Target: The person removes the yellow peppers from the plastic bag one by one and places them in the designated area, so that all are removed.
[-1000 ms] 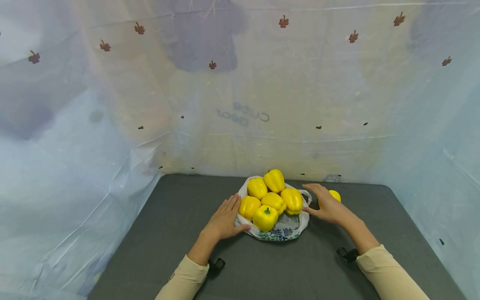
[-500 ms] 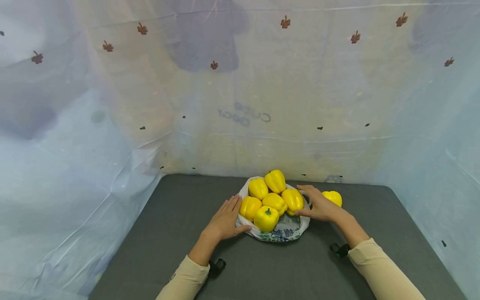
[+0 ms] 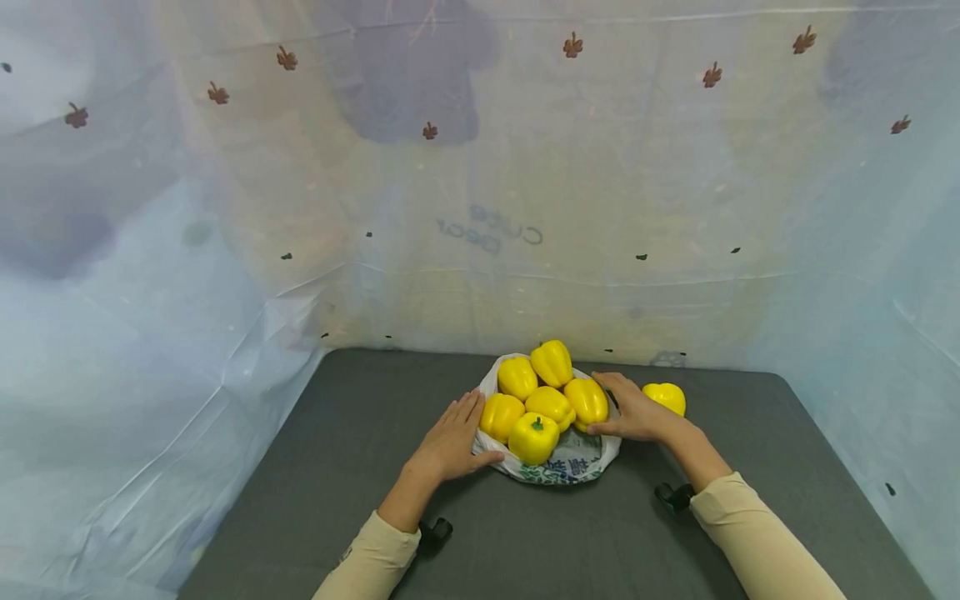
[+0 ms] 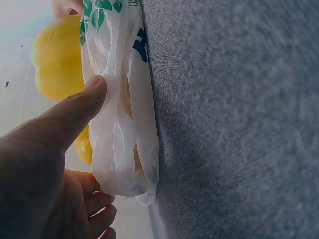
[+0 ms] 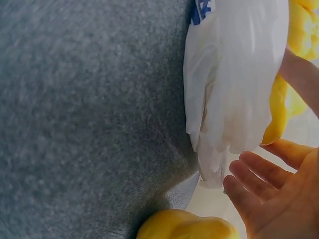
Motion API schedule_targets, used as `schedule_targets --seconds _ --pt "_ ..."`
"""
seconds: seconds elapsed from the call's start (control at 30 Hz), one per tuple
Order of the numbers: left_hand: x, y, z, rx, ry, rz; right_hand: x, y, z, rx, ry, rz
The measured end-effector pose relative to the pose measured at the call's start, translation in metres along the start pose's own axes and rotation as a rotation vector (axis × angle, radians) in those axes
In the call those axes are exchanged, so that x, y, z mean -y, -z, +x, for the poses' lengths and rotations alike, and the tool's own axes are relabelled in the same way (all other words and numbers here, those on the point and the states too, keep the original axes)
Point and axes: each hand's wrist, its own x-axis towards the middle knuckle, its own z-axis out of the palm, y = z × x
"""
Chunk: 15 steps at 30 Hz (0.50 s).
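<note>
A white plastic bag [image 3: 611, 454] with green and blue print lies with its mouth spread wide, several yellow bell peppers [image 3: 533, 438] inside. Along its left side rests my left hand [image 3: 447, 440], fingers straight; its thumb [image 4: 92, 92] presses the bag's side in the left wrist view. My right hand [image 3: 636, 410] reaches over the bag's right rim. Its thumb and index finger span the rightmost bell pepper [image 3: 587, 403] from opposite sides. In the right wrist view the index fingertip meets this pepper [image 5: 276, 117], while the other fingers [image 5: 259, 174] stay spread. The bag partly hides the thumb.
One more yellow bell pepper [image 3: 666, 397] lies on the dark grey table [image 3: 570, 542], behind my right hand and outside the bag. A pale patterned plastic sheet [image 3: 480, 208] hangs at the back and both sides of the table.
My right hand has moved left, from beside the loose pepper to the rightmost pepper in the bag. More of the loose pepper shows. My left hand stays against the bag.
</note>
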Motion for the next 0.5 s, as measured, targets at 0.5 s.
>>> schedule_targets --seconds 0.5 --pt "-0.0016 0.0017 -0.0005 0.002 0.011 -0.008 -0.0056 -0.0042 -0.0040 -0.022 0.035 0.002"
